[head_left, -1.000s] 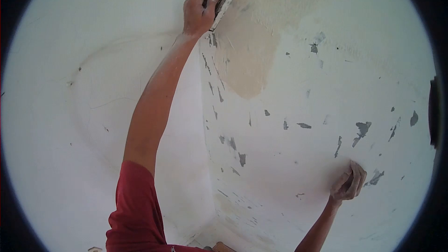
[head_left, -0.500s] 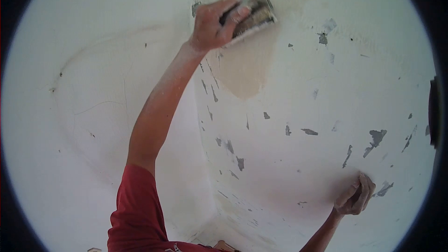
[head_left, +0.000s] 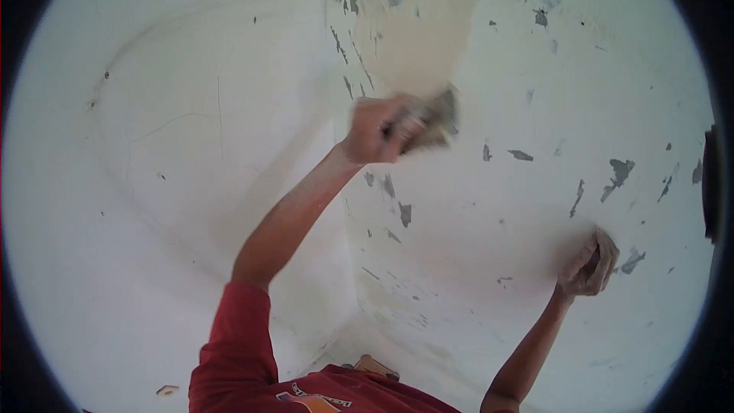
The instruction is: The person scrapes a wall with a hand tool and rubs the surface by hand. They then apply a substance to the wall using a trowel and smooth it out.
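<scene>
My left hand [head_left: 380, 130], blurred by motion, is closed round a flat, dark and yellowish scraper [head_left: 442, 116] held against the wall [head_left: 459, 252]. Just above the scraper lies a beige patch [head_left: 417, 38] on the wall. At the lower right my right hand [head_left: 592, 263] touches the wall with bent fingers pressed together, beside a grey chipped spot [head_left: 631, 261]. Whether those fingers hold anything is hidden.
Grey chipped spots dot the right-hand wall. A corner line [head_left: 348, 237] divides it from the left wall [head_left: 176, 206], which has thin cracks. A dark object [head_left: 711, 183] stands at the right edge. My red shirt [head_left: 245, 336] shows at the bottom.
My left hand and the scraper have moved down the wall, uncovering more of the beige patch. The view has shifted, and my right hand appears higher but remains by the same chipped spot.
</scene>
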The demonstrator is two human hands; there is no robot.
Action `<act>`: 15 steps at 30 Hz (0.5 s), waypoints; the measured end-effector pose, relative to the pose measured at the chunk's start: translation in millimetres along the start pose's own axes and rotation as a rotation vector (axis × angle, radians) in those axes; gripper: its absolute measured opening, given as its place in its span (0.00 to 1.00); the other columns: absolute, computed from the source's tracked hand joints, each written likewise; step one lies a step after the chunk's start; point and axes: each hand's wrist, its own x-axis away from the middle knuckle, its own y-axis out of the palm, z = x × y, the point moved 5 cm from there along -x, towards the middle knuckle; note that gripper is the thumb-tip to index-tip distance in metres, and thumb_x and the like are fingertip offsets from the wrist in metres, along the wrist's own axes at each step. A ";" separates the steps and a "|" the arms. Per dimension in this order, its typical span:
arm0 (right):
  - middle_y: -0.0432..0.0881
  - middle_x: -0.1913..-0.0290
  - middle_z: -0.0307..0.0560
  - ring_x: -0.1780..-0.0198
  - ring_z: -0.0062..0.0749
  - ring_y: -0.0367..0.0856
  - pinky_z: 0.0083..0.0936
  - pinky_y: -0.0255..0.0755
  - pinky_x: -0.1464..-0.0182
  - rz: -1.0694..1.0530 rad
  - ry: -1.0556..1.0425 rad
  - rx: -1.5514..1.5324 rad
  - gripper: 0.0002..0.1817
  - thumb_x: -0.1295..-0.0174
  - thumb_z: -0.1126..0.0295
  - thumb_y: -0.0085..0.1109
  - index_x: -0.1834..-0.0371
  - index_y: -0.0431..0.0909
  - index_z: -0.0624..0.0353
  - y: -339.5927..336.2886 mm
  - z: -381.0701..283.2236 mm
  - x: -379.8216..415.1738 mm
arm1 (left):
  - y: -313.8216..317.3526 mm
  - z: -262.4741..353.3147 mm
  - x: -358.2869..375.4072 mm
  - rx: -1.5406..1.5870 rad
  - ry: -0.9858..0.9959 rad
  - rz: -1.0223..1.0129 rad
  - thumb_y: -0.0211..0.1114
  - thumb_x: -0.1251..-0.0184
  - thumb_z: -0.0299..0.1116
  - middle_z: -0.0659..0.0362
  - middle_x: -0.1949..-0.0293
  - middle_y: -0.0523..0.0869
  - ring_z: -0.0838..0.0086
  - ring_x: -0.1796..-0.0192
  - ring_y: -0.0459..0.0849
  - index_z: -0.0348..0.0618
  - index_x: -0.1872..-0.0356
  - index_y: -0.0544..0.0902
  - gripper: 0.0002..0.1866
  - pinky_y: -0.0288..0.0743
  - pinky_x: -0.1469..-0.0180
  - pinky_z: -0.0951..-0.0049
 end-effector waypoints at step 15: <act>0.87 0.59 0.57 0.58 0.46 0.84 0.37 0.81 0.56 0.012 0.011 -0.016 0.08 0.33 0.81 0.57 0.57 0.85 0.73 -0.6 -2.3 -0.2 | 34.3 -7.4 16.4 -0.347 -0.482 0.559 0.66 0.23 0.38 0.52 0.75 0.84 0.61 0.79 0.83 0.38 0.59 0.81 0.12 0.73 0.75 0.66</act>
